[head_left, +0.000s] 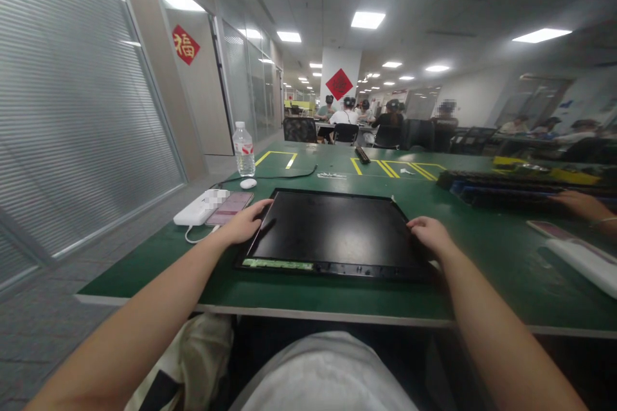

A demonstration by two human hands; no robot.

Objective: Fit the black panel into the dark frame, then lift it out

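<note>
A flat black display panel lies face up in front of me on the green table. A strip of green circuit board runs along the left part of its near edge. My left hand is closed on the panel's left edge, its thumb toward the frame. On the opposite side, my right hand pinches the right edge near the far corner. The fingers under both edges are partly hidden.
Left of the panel are a phone, a white power bank, a small white case and a water bottle. A black strip lies farther back. At right, another person's hand is near dark panels.
</note>
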